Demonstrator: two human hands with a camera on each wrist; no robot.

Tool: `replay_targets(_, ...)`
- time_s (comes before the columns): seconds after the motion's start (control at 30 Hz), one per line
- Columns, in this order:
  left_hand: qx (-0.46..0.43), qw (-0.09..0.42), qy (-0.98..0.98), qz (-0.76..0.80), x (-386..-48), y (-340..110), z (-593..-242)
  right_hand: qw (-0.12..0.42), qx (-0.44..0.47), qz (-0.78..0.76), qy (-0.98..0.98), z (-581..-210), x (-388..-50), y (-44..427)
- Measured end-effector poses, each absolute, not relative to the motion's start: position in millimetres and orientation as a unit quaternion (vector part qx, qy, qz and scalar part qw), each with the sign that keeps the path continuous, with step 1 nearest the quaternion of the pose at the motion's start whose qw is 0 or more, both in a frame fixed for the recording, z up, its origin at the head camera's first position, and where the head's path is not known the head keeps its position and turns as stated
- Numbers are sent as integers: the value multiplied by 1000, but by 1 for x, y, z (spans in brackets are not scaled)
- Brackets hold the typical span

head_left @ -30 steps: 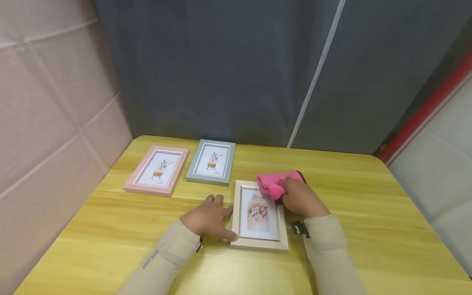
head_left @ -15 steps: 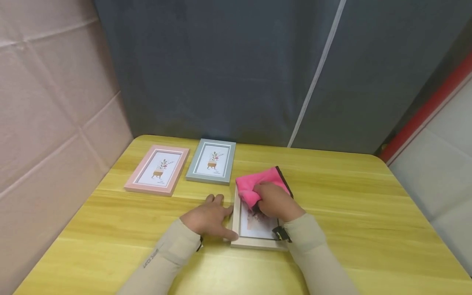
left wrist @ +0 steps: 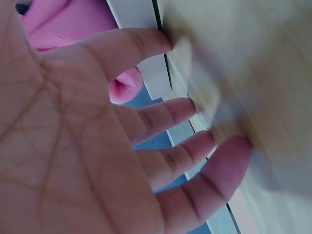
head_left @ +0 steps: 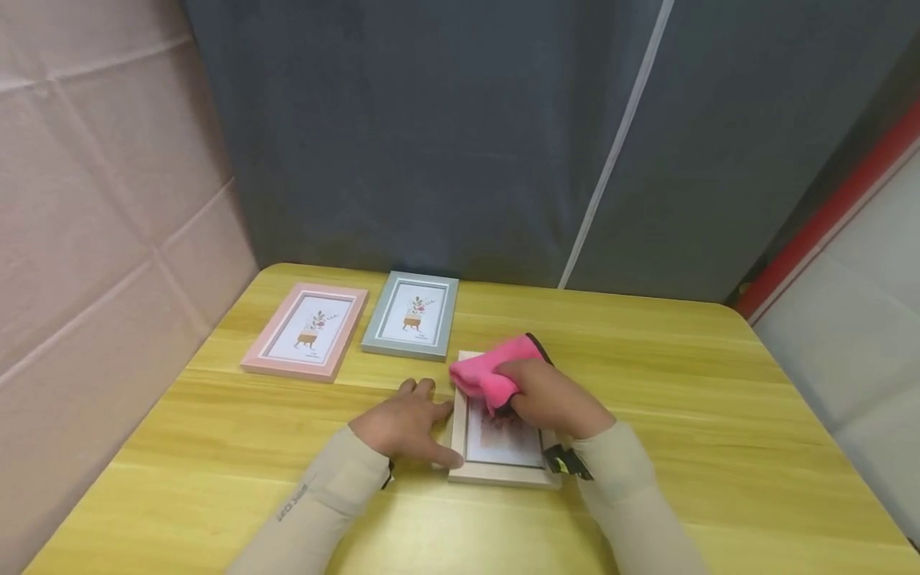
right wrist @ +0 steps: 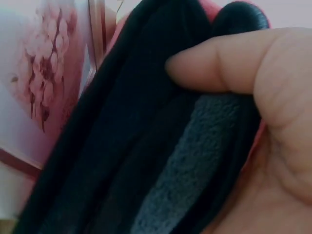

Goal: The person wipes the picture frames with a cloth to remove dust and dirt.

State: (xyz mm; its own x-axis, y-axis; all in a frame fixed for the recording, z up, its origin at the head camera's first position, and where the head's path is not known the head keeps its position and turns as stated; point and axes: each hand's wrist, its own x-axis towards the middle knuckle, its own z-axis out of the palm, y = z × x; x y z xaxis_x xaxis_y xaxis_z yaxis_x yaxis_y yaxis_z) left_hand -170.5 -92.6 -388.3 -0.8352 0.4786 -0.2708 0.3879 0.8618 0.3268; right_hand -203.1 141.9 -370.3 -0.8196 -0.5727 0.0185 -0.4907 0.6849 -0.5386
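Observation:
A cream picture frame with a pink flower print lies flat on the table. The right hand grips a folded pink cloth against the upper part of this frame, hiding its top; in the right wrist view the thumb presses on the cloth's dark side. At the frame's left edge rests the left hand, fingers spread, thumb by the lower left corner. The left wrist view shows its palm and loosely bent fingers, with the pink cloth behind.
A pink picture frame and a grey-blue one lie flat at the back left of the wooden table. A dark curtain hangs behind the table, with pale panels at both sides.
The right hand has moved the cloth leftward across the top of the cream frame, then slightly down. The left hand and the frames stay about where they were.

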Motion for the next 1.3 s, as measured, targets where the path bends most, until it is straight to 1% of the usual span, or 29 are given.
replay_targets(0.13, 228, 170, 949, 138, -170, -93, -388, 91, -328, -261, 903, -366, -185, 143)
replay_targets(0.3, 222, 157, 951, 146, -170, -92, -389, 90, -380, -209, 896, -367, -156, 139)
replay_targets(0.43, 225, 152, 952, 142, -169, -91, -390, 92, -391, -119, 908, -370, -136, 130)
replay_targets(0.57, 225, 154, 953, 134, -170, -91, -391, 80, -385, -48, 918, -374, -129, 123)
replay_targets(0.73, 228, 151, 954, 126, -170, -91, -391, 84, -376, -36, 922, -375, -140, 118)
replay_targets(1.13, 226, 171, 954, 102, -172, -93, -391, 126, -284, -23, 950, -374, -191, 102)
replay_targets(1.3, 224, 170, 955, 92, -171, -93, -389, 123, -264, -17, 957, -372, -208, 94)
